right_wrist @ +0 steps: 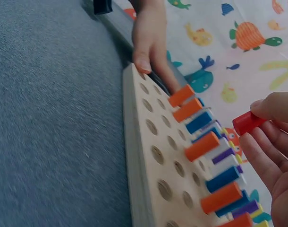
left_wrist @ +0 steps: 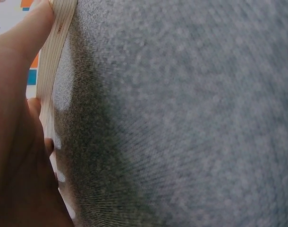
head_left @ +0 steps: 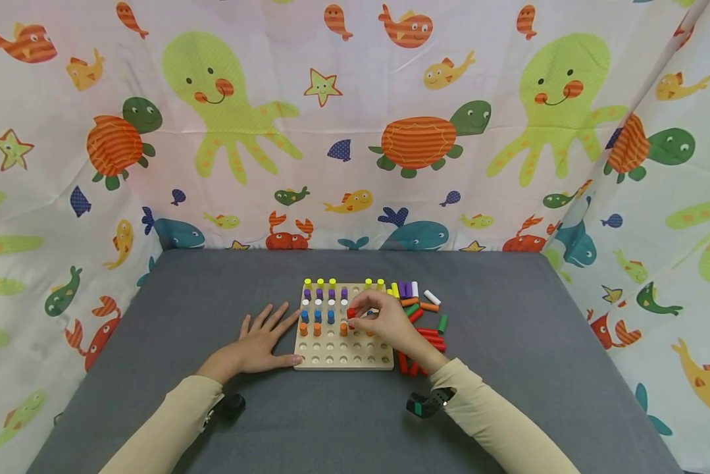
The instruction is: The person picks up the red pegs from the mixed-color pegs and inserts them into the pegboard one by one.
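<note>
A wooden pegboard [head_left: 343, 363] lies on the grey cloth, with rows of yellow, purple, white, blue and orange pegs standing in its holes. Between thumb and fingers, my right hand [head_left: 390, 322] pinches a red peg [right_wrist: 248, 124], held above the board among the upright pegs. That hand covers part of the right-hand rows in the head view. My left hand [head_left: 258, 347] is spread flat at the board's left side, its thumb and fingertips against the edge. Nearest the front are bare rows of holes, and an orange peg [right_wrist: 202, 146] stands behind them in the right wrist view.
Loose pegs lie right of the board: several red pegs [head_left: 431, 339], a green peg [head_left: 442, 323], a white peg [head_left: 432, 297] and an orange peg [head_left: 429, 307], with purple and yellow ones near them. A sea-animal curtain [head_left: 355, 131] hangs behind the table.
</note>
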`<state>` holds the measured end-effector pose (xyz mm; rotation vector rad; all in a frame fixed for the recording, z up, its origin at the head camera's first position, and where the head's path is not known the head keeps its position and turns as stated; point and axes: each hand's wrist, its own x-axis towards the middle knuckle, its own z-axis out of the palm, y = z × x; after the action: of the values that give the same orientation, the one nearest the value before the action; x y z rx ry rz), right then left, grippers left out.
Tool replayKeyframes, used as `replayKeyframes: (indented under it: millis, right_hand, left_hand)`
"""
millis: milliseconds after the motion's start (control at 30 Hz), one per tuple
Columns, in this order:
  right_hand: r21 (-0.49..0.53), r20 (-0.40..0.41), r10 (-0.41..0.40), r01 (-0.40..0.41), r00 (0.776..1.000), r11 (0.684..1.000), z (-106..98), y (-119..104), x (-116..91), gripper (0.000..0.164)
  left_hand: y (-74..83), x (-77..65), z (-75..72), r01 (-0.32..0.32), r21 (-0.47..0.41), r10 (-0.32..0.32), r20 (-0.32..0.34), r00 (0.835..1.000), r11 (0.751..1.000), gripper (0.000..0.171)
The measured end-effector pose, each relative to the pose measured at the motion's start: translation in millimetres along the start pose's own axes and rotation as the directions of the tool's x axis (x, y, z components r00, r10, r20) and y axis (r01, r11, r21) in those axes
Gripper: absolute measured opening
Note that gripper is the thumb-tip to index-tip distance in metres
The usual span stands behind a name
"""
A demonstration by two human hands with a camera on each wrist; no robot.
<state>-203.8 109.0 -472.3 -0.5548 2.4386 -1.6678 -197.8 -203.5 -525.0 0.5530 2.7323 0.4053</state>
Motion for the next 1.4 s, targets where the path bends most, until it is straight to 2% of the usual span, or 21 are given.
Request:
replayKeyframes:
  millis: [200,633,867,1167,1400]
  right_hand:
    - [0.007,0.02,-0.042,0.042,0.999,0.999,17,0,1,0.021]
    - [0.022,0.028,-0.071,0.07,0.997,0.997,48,-2,3,0.021]
    - [-0.055,0.018,-0.116,0.117,0.993,0.992,60,-2,3,0.019]
    - [-0.104,-0.013,-0.112,0.11,0.994,0.988,75,-4,5,0.02]
    - [-0.132,-0.021,-0.144,0.14,0.989,0.981,85,-3,6,0.022]
  left_hand:
    - [-2.2,1.3,3.0,0.006,-0.009,-0.006,-0.008,1.0,1.0,0.103]
    - [-2.7,2.4,5.0,0.005,0.004,-0.005,-0.019,1.0,1.0,0.104]
    - [-2.0,1.5,4.0,-0.01,-0.02,0.01,-0.023,1.0,1.0,0.103]
    - [-2.9,1.3,5.7,-0.024,-0.009,0.023,-0.043,0.999,1.0,0.102]
    - [7.8,-5.6,-5.4,-0.035,0.01,0.035,-0.047,0.998,0.999,0.1]
